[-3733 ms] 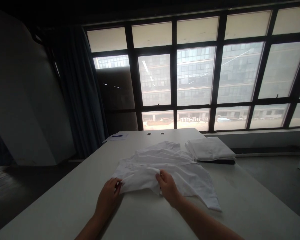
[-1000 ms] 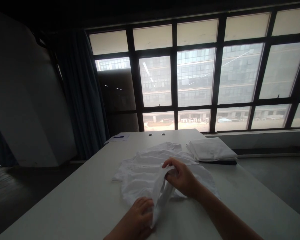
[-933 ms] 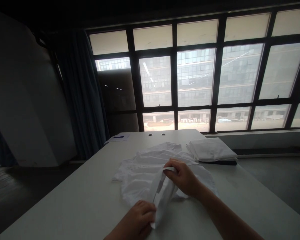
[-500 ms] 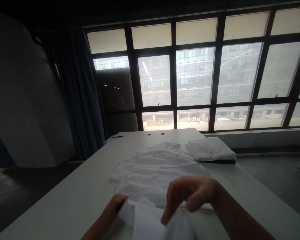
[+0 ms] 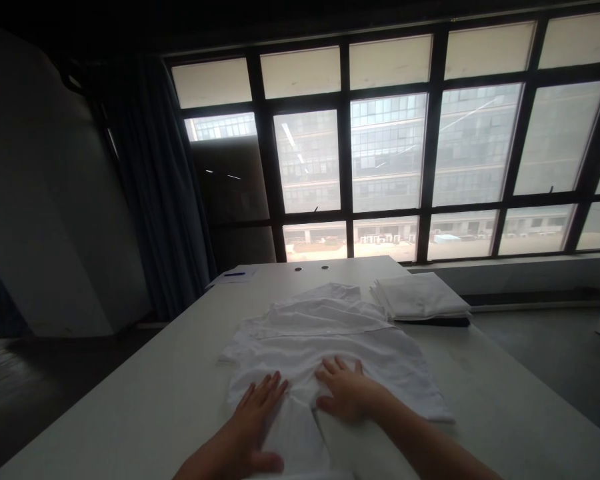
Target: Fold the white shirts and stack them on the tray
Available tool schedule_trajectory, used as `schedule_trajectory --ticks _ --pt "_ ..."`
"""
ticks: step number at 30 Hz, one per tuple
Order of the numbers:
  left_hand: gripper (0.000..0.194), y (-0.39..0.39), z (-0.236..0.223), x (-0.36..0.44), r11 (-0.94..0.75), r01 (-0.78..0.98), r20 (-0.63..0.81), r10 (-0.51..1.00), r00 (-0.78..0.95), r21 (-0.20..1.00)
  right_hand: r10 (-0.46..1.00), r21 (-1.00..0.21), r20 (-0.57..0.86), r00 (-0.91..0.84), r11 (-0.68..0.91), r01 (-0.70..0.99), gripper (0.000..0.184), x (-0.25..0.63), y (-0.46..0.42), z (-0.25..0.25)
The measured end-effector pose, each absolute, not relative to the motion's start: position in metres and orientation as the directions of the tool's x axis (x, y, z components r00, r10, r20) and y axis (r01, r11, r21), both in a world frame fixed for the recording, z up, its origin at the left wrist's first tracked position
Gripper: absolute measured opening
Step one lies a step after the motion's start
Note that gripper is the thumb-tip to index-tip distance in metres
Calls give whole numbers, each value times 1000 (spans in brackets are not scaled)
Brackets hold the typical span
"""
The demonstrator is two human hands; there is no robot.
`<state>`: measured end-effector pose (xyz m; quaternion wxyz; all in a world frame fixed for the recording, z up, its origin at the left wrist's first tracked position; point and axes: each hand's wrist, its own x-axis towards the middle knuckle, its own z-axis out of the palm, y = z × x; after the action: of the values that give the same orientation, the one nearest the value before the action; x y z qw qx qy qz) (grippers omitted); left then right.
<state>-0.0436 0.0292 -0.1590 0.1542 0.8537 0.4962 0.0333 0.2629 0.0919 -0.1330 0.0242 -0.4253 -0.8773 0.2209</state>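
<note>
Presses a wrinkled white shirt (image 5: 360, 357) onto the white table (image 5: 145, 407), toward six o'clock in the view. At eight o'clock on the shirt, rests the left hand (image 5: 255, 420) with outspread fingers, gripping nothing. At five o'clock, rests the right hand (image 5: 350, 393) likewise splayed on the cloth, free of any hold. No longer pinches cloth with the left or crooks the right above the near flap, as half a second ago — now keeps both low, with the once-raised fabric down between them as a sleeve-like strip (image 5: 300, 433) toward six o'clock. Cannot tell the lie of its blurred near end. Leaves unmoved a stack of folded white cloth (image 5: 423, 297) at two o'clock — likewise a pen (image 5: 235, 274) on paper (image 5: 227, 280) at ten.
</note>
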Motion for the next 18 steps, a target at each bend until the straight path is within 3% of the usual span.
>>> schedule_trajectory --ticks 6,11,13,18 --pt "130 31 -165 -60 -471 859 -208 836 508 202 792 -374 -132 -596 517 770 88 272 117 -152" --pt "126 21 -138 -51 -412 884 -286 839 463 220 780 -388 -96 -618 542 745 76 276 114 -155" --pt "114 17 -125 -47 -371 903 -305 853 423 216 790 -370 -82 -608 542 754 71 277 107 -157" --pt "50 7 -102 -44 -430 835 -163 848 504 343 768 -368 -112 -631 558 744 79 290 70 -154"
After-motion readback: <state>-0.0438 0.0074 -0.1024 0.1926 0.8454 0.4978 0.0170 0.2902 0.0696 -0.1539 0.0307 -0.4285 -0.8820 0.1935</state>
